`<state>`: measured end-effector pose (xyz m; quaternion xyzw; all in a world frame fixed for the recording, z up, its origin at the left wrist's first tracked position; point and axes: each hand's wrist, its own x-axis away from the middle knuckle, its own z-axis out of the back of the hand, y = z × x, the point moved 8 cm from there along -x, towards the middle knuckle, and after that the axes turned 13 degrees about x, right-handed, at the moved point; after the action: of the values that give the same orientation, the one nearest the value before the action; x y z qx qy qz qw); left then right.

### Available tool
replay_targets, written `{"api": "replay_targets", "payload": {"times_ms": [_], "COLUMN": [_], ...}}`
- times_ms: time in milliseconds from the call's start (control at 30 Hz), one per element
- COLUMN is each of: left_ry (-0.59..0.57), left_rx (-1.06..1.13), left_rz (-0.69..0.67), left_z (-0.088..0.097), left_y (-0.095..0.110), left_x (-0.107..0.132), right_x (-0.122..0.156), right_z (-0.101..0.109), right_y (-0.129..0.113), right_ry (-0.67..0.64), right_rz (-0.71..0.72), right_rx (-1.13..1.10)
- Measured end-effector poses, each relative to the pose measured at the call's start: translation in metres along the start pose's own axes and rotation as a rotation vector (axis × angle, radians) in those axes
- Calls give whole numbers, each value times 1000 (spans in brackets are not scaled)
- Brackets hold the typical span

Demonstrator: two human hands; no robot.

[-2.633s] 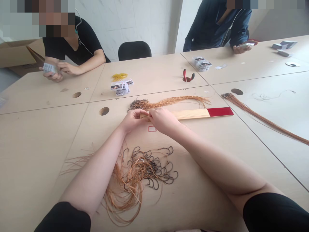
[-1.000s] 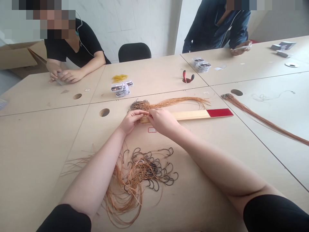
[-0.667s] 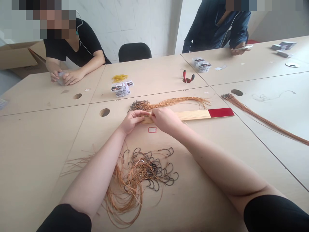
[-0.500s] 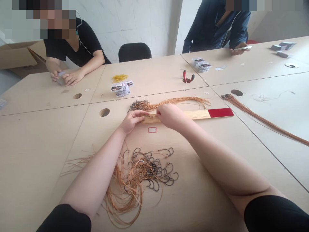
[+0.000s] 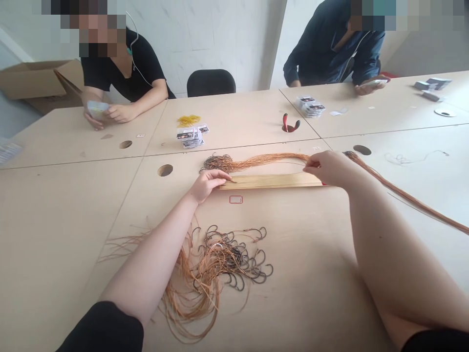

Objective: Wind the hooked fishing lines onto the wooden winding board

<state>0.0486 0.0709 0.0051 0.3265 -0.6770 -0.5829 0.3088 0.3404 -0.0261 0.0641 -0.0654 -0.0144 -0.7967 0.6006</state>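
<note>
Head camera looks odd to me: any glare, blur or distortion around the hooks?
Head view: even light, no harsh glare; the black fishing hooks stay fairly sharp, fine orange-brown cords slightly soft; wide-angle distortion bows the edges of the pale wooden table.

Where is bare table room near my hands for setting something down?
The beige tabletop left of your left forearm has a wide free patch. A smaller one lies between your right forearm and the black hooks with orange cords. Crowded: the pale wooden strip between your left hand and right hand.
</note>
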Motion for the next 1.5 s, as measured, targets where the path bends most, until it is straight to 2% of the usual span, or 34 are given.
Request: {"api": "replay_targets", "payload": {"times_ms": [233,333,433,500,533,600,667,700,767,900,1233,1500], "left_ry": [-11,-18,-23,-22,-20,-13,-7,-8,-15,-30,-106,-142], "left_rx": [-30,-30,-33,-37,-41,-52,-65,-70,-80,-120,-168,-223], "left_rz": [-40,-43,-47,-45,-42,-44,-49,-51,-53,-66,-92,-86], "left_z": [-1,-1,0,0,0,1,0,-1,-2,-4,-11,-18], "left_y": [2,0,-1,-1,-1,1,3,4,5,7,4,7], "left_x": [1,0,0,0,0,1,2,2,4,6,12,19], "right_x": [-5,-12,-13,-6,-1,18,38,46,57,56,53,51], "right_z": [-14,-21,-20,-15,-14,-8,-14,-19,-29,-41,-44,-46], "right_y": [75,86,62,25,-1,-66,-120,-138,-158,-161,-166,-160], "right_ry": [2,39,154,271,322,480,505,504,493,459,450,431], "right_rz": [-192,-197,-152,-94,-19,308,591,682,799,818,829,824], "right_rx": [-11,28,96,103,86,20,28,52,111,201,268,255]}}
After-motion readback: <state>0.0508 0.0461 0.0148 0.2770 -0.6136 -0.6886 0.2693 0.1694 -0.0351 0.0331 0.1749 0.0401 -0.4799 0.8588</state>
